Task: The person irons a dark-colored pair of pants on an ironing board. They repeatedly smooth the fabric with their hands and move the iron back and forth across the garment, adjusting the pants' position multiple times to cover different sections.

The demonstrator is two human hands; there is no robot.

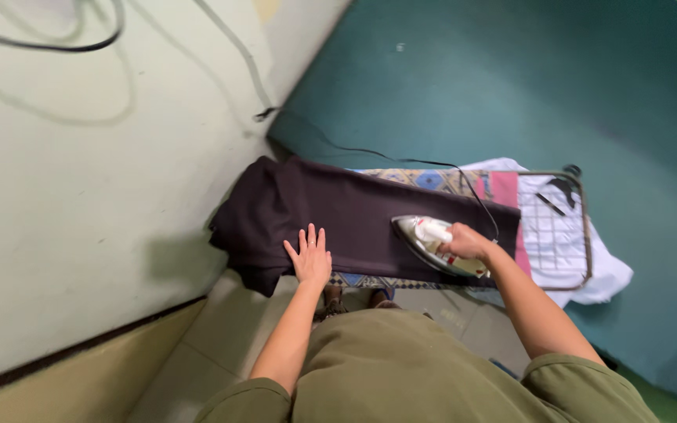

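While we look straight down from head height, our left hand (310,257) lies flat and fully open on the dark garment (331,219), fingers spread and palm pressed against the cloth near its front edge; it grips nothing. Our right hand (464,243) is closed around the white handle of the electric iron (432,243), which sits with its soleplate down on the right part of the same garment, its pointed nose aimed toward our left hand. The two hands are apart, with a stretch of bare dark fabric between them.

We see the garment spread lengthwise across the ironing board (432,182), whose patterned cover shows along the far edge and again in a thin strip under the near edge. The garment's left end hangs bunched over the end of the board, close to the pale wall (80,196). A black power cord (401,160) runs from the iron's rear across the board and away over the dark green floor (511,86) toward the wall. At the board's right end we see a metal wire rest (585,227) with white cloth (609,274) lying beneath it. Our olive-green clothing (401,368) fills the bottom of the view.
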